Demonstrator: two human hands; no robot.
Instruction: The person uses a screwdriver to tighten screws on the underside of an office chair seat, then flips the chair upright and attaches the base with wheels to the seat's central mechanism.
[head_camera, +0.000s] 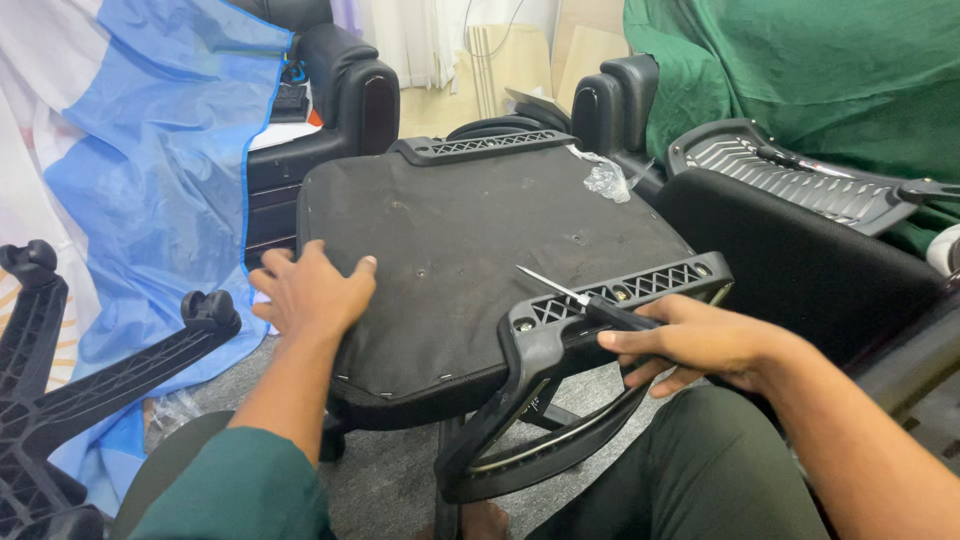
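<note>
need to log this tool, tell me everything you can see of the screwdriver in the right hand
The screwdriver has a thin, bright metal shaft and a dark handle, mostly hidden in the right hand, which grips it. It lies tilted, its tip pointing up and to the left over the black plastic armrest bracket at the near right edge of the upturned seat base. The tip hangs just above the bracket's lattice; whether it touches cannot be told. The tip type is too small to make out.

Black seat underside (470, 240), black lattice-patterned armrest bracket (620, 290), blue sheet (170, 150), green drape (800, 60).
</note>
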